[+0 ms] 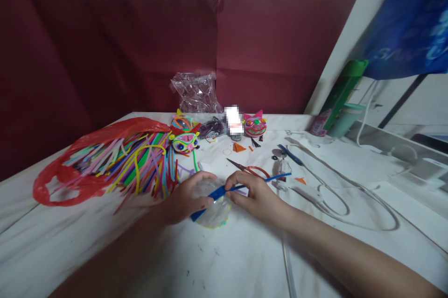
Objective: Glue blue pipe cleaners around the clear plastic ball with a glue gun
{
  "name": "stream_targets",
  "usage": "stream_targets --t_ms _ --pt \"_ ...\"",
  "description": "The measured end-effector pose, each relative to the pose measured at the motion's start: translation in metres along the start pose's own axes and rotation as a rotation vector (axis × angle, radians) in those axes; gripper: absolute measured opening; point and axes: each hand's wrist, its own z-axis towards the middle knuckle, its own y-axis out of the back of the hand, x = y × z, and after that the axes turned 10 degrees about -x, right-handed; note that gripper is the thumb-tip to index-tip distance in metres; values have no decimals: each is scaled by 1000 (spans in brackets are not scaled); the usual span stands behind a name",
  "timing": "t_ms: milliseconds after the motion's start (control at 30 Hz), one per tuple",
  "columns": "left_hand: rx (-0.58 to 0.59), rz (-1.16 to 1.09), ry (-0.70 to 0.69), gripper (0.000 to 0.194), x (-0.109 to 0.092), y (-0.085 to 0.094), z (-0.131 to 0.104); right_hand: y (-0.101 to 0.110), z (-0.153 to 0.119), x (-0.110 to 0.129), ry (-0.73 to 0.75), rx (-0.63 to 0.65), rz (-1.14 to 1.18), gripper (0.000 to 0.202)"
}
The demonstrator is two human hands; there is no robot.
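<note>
In front of me, my left hand (187, 200) is closed around the side of a clear, rounded plastic piece (209, 219) with yellow-green bits along its lower edge. A blue pipe cleaner strip (219, 192) lies across this piece, under my left thumb. It looks wide and flat there, and a thin blue end sticks out to the right past my other hand. My right hand (254, 195) pinches the strip between thumb and fingertips at the plastic's upper right. Just behind that hand lie orange-handled scissors (243, 166), partly hidden by it.
On the left, a red plastic bag (45, 190) holds many coloured pipe cleaners (140, 160). Decorated animal faces (185, 141) and a pink one (255, 126) stand behind. To the right are a blue-handled tool with a cord (290, 154), a glue gun (304, 194) and looping cables.
</note>
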Motion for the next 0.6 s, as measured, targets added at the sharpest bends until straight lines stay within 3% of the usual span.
stream_targets --t_ms 167,333,467,600 --pt "40 -476 176 47 11 3 8 -1 -1 -4 286 -61 -153 12" --pt "42 -696 197 45 12 5 10 -1 -2 -3 351 -176 -277 24" --pt "-61 -803 191 37 16 8 12 4 -3 3 380 -286 -301 25" --pt "-215 -916 216 26 16 9 15 3 -4 2 412 -275 -246 19"
